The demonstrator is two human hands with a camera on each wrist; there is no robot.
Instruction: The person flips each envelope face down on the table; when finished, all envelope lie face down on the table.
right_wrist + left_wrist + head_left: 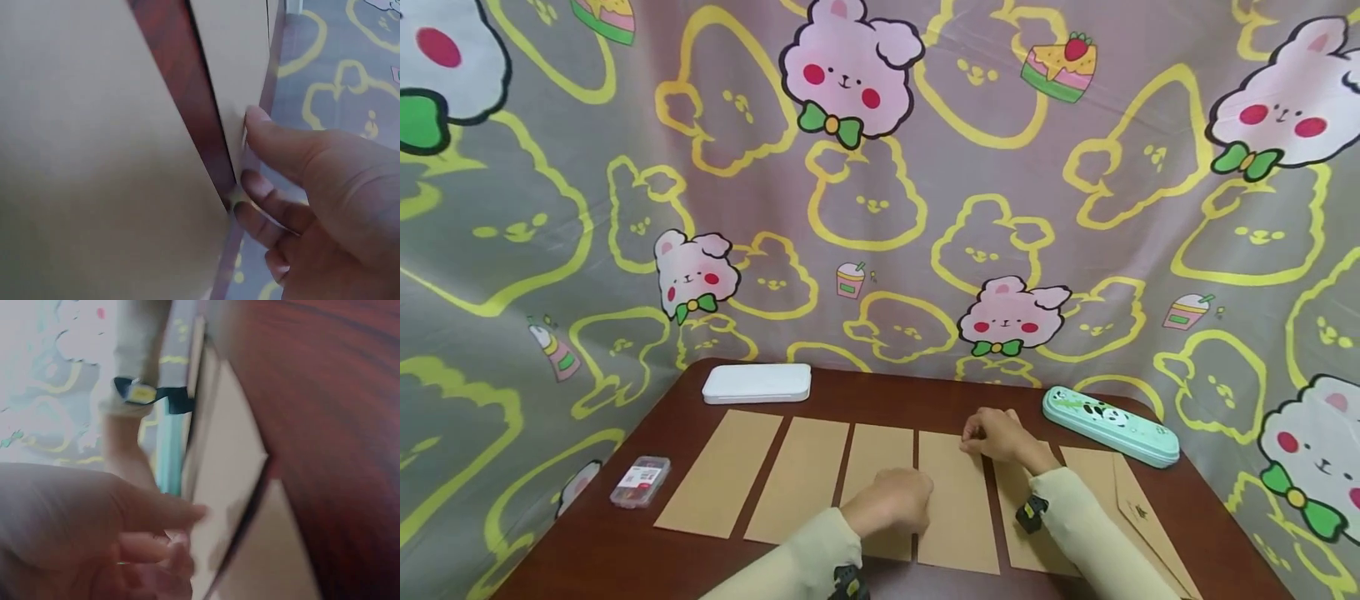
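Several brown paper envelopes lie side by side in a row on a dark table. My right hand is at the far right corner of one envelope near the middle of the row. In the right wrist view its thumb rests at that envelope's edge, and the bent fingers meet the corner. Over the near part of the neighbouring envelope to the left is my left hand. Its fingers are loosely curled with nothing in them, as the left wrist view shows.
At the back left sits a white case, and a mint-green panda pencil case is at the back right. A small clear plastic box stands left of the row. The rightmost envelope shows its flap. A patterned curtain hangs behind the table.
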